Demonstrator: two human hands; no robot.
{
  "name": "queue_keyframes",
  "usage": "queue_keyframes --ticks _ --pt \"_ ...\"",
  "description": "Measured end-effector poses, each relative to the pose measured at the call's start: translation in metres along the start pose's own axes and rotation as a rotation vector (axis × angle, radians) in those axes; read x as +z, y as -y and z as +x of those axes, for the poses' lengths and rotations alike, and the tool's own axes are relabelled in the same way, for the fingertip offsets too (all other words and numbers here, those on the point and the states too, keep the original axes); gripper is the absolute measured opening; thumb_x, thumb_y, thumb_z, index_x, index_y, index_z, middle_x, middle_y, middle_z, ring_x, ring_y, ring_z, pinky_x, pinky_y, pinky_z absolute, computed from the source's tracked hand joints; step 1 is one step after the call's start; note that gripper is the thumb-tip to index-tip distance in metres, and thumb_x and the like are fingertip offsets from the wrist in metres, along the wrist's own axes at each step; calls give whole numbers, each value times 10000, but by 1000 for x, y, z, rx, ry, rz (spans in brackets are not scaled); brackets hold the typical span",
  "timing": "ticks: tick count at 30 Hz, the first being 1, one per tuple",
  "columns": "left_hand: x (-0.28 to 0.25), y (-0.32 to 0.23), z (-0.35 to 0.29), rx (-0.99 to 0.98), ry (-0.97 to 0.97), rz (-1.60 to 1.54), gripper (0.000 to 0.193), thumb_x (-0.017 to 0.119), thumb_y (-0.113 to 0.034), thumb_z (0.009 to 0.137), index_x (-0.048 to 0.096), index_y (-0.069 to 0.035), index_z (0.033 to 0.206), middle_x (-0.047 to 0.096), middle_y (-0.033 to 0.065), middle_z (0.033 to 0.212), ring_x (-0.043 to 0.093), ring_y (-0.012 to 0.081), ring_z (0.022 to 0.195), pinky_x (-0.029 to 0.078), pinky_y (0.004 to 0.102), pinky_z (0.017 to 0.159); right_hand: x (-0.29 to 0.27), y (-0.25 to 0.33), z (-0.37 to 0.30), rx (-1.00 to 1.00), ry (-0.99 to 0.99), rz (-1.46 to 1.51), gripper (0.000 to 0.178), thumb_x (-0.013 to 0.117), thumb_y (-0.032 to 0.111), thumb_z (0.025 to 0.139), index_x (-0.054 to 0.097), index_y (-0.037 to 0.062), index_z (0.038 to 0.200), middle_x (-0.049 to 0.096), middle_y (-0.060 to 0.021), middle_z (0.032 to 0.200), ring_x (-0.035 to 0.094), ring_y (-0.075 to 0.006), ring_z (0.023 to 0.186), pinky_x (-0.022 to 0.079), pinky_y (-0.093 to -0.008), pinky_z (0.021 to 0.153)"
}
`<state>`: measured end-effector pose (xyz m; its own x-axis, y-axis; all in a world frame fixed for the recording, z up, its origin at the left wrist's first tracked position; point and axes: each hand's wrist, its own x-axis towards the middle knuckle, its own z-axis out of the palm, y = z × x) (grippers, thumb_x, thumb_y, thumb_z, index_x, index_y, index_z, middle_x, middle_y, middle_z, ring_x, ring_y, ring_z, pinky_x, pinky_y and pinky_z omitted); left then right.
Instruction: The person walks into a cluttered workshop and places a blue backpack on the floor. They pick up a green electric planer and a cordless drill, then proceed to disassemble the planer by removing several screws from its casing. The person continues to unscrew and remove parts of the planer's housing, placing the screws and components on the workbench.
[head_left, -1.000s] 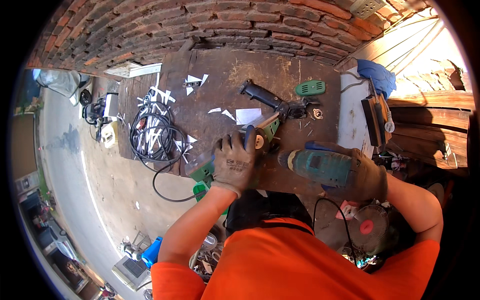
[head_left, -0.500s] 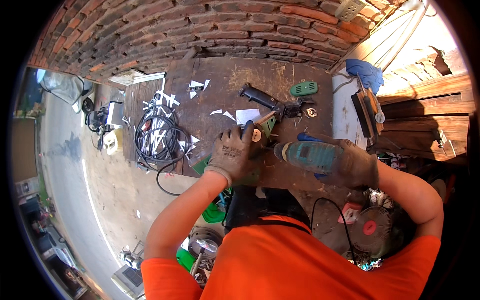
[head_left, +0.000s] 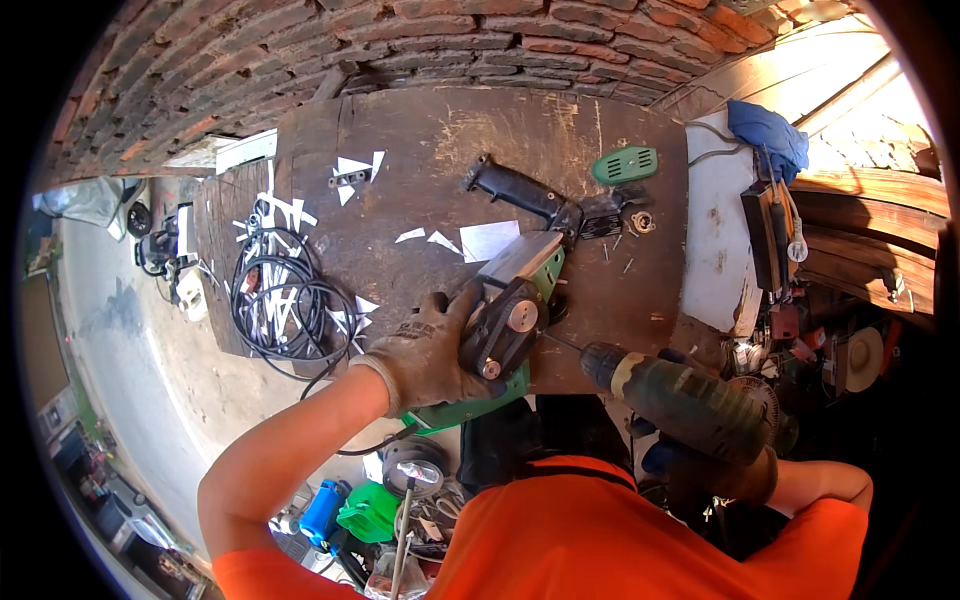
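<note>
My gloved left hand is wrapped round a green power tool at the front edge of the table. The tool looks like an electric planer, with a black side piece, two round metal parts and a flat metal sole. In my gloved right hand is a dark green power drill, lower right of the table, its thin bit pointing left at the power tool. A small gap seems to separate bit and tool. The drill hides part of the right hand's fingers.
On the wooden table lie a black handle piece, a green vented cover, a small round metal part, several screws and white scraps. A coiled black cable lies left. A brick wall stands behind.
The drill and my right hand have drawn back right and down from the power tool. My left hand has tilted the tool, bringing its black side piece into fuller view.
</note>
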<state>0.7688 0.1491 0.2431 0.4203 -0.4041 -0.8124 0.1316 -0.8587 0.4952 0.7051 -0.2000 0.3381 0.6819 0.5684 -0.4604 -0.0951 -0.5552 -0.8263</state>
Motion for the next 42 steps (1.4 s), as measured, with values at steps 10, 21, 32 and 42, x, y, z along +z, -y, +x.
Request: queue_keyframes --ticks 10,21,32,42 --pt "-11 5 10 62 27 99 1262 833 -555 718 140 96 1549 399 410 1336 524 579 1196 482 550 1017 -13 29 13 389 171 143 752 657 128 954 252 14 1578 638 -164 1280 679 -203 1096 624 -346 837" --pt "-12 9 16 101 63 146 1315 831 -598 708 110 121 1540 349 451 1383 529 617 1183 508 566 986 -7 38 18 415 -80 181 613 664 185 973 391 3 1491 665 -199 1234 703 -247 1080 626 -373 875" --pt "-12 -1 9 -6 109 165 1381 815 -666 709 58 110 1565 355 404 1460 494 527 1312 434 474 1106 -15 28 16 292 -12 301 865 764 -11 861 286 47 1580 663 -168 1292 686 -240 1139 580 -362 958" --pt "-7 -17 -13 -51 -57 183 1375 850 -598 703 28 56 1591 337 294 1570 395 454 1432 373 423 1160 -31 38 11 167 -32 259 670 761 72 817 494 -2 1427 689 -152 1164 680 -239 1027 557 -357 916"
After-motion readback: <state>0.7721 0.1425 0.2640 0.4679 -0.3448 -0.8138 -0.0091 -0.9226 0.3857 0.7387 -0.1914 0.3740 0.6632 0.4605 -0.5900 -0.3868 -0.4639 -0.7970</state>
